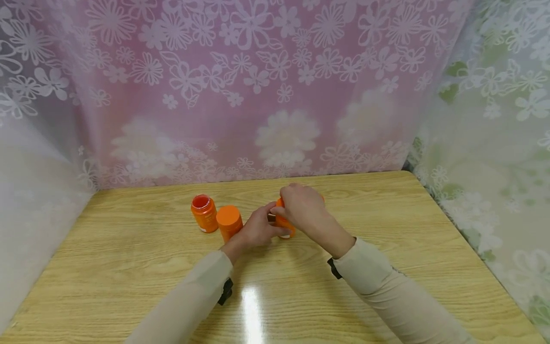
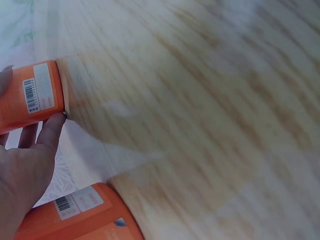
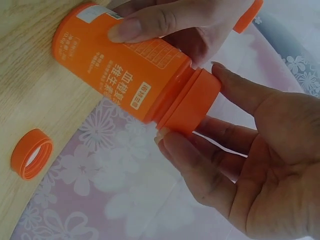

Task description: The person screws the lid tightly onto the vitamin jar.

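My left hand (image 1: 259, 229) grips the body of an orange plastic bottle (image 3: 120, 65) that stands on the table. From above, my right hand (image 1: 304, 206) holds its orange screw cap (image 3: 192, 102) between thumb and fingers; the cap sits on the neck. White print covers the bottle's side, and a barcode label shows in the left wrist view. Beside my left wrist stands a second orange bottle (image 1: 229, 222) with its cap on. To its left is a third orange bottle (image 1: 205, 215), uncapped, its mouth facing up.
A loose orange cap (image 3: 19, 156) lies on the wood-grain table (image 1: 129, 267), beyond my right hand and mostly hidden by it in the head view. Flowered curtains (image 1: 215, 95) hang behind the table and along both sides.
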Motion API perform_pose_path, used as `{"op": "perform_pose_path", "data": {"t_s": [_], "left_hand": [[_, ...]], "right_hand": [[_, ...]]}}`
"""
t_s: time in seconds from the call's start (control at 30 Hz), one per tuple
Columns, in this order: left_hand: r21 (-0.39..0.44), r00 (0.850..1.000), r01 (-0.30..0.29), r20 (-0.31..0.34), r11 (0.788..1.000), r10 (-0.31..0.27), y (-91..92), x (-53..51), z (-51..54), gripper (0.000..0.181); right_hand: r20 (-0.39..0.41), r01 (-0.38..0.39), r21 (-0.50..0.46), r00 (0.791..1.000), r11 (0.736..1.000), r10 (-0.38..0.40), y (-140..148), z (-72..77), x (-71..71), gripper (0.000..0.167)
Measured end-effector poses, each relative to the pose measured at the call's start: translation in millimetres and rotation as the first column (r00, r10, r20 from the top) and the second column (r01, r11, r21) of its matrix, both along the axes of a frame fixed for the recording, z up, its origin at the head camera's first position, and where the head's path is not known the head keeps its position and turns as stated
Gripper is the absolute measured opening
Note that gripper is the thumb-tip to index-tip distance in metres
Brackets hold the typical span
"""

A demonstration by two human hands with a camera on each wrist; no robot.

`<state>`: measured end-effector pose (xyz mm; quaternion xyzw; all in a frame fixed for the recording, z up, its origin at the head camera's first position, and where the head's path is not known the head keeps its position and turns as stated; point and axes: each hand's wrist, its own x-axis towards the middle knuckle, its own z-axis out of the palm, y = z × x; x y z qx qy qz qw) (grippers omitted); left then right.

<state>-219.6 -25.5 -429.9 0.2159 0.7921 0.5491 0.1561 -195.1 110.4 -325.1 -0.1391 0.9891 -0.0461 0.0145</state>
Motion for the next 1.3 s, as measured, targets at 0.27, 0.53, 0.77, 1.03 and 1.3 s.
{"op": "perform_pose_path", "data": {"t_s": [0.27, 0.53, 0.77, 1.03, 1.3], "left_hand": [[-0.028, 1.0, 0.002, -0.024, 1.0, -0.003, -0.3, -0.6, -1.0, 0.062], [-0.046, 0.999, -0.014, -0.046, 0.999, 0.011, 1.4, -2.5, -1.3, 0.057], [-0.036, 0.998, -0.009, -0.056, 0.999, 0.007, 2.8, -4.0, -1.2, 0.054], [-0.027, 0.998, -0.016, -0.064, 1.0, 0.014, 3.4, -3.7, -1.8, 0.041], [-0.065, 0.999, -0.024, -0.041, 0.998, 0.021, 2.3, -1.5, -3.1, 0.054]], "right_hand": [[-0.029, 0.005, 0.05, 1.0, 0.999, -0.003, -4.1, 1.0, 2.0, 0.039], [-0.072, -0.006, 0.077, 0.997, 0.997, 0.012, -5.3, 1.3, 4.1, 0.041], [-0.055, 0.023, 0.057, 0.998, 0.998, -0.02, -6.6, 2.6, 2.7, 0.042], [-0.081, -0.003, 0.108, 0.997, 0.994, 0.012, -2.9, -4.0, 4.5, 0.046], [0.046, -0.147, -0.021, 0.988, 0.989, 0.147, 23.0, 6.2, 0.4, 0.053]]}}
